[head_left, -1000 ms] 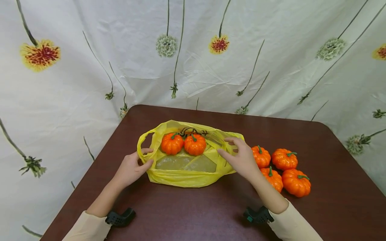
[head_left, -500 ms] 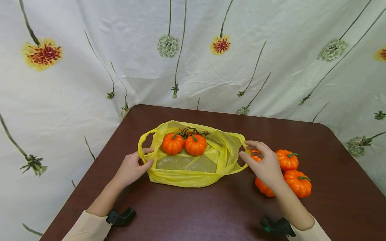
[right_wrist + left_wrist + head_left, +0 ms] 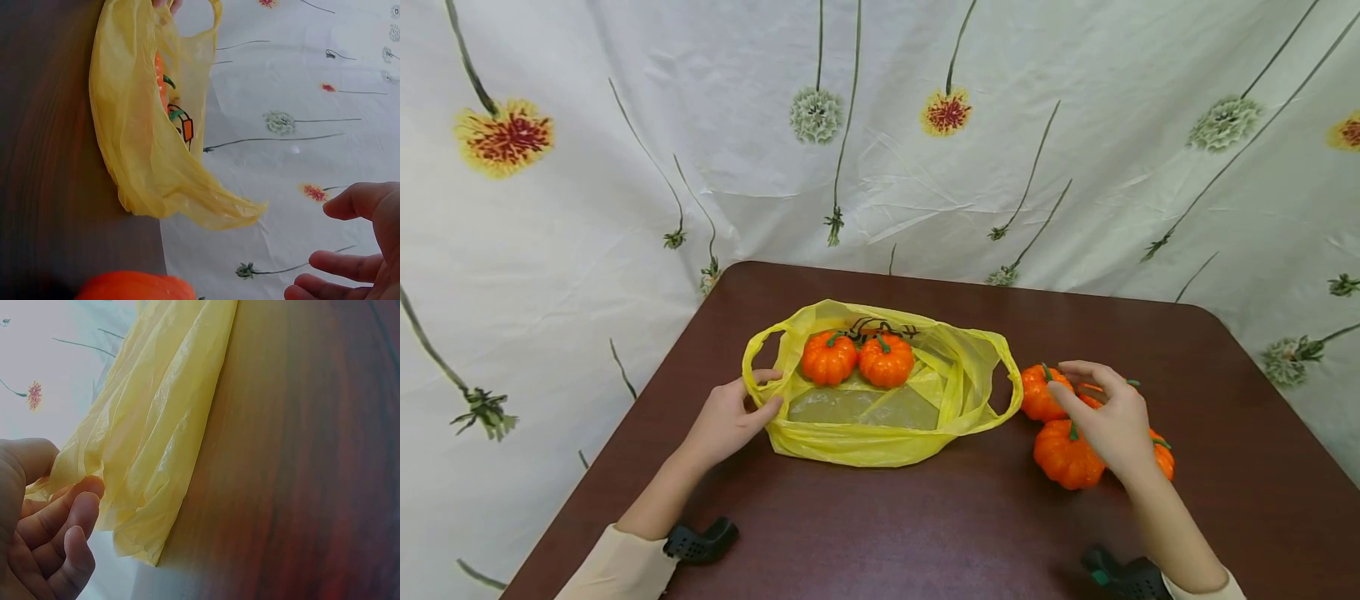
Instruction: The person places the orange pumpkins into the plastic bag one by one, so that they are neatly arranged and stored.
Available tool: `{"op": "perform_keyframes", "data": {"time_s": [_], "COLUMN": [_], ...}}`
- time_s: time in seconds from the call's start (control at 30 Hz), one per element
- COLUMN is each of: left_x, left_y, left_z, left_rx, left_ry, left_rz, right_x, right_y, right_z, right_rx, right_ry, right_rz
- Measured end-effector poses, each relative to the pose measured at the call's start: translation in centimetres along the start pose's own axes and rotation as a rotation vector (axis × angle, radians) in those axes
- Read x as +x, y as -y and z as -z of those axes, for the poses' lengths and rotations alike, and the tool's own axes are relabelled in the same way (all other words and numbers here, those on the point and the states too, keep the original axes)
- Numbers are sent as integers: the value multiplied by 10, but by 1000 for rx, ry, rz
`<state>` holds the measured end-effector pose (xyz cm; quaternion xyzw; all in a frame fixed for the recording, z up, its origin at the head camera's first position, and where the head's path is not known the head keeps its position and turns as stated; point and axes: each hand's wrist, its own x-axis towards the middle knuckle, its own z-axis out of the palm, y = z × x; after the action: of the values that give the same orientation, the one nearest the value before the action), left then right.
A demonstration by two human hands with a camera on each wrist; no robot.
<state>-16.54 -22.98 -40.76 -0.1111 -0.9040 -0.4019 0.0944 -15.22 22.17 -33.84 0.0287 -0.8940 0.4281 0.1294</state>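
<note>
A yellow plastic bag (image 3: 857, 448) lies with its mouth spread wide on the table. Two small orange pumpkins with green stems, a left one (image 3: 829, 360) and a right one (image 3: 886, 363), sit inside it. My left hand (image 3: 730, 421) pinches the bag's left handle between thumb and fingers; the left wrist view shows the thin yellow film (image 3: 156, 425) in that grip. Over a group of several more pumpkins, my right hand (image 3: 1112, 425) hovers with fingers apart and nothing in them. It partly covers the rear pumpkins, while a front pumpkin (image 3: 1067, 455) shows plainly.
The brown table (image 3: 880, 533) runs under everything. A white flower-print cloth (image 3: 880, 167) hangs behind its far edge. The bag's right handle (image 3: 1011, 379) stands as a loose loop close to the nearest outside pumpkin (image 3: 1039, 396).
My right hand has moved rightward from the bag's right side, letting its handle loop stand free, to above the outside pumpkins. The left hand and the bagged pumpkins have stayed put.
</note>
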Motion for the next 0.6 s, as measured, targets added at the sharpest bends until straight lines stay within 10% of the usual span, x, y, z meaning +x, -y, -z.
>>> {"op": "perform_keyframes", "data": {"time_s": [0.6], "left_x": [1], "left_y": [0], "left_z": [-1], "left_rx": [8], "left_ry": [-9], "left_rz": [10], "right_x": [16], "right_y": [-56], "right_z": [51], "right_rx": [-69], "right_ry": [-24], "right_rz": [-206]}}
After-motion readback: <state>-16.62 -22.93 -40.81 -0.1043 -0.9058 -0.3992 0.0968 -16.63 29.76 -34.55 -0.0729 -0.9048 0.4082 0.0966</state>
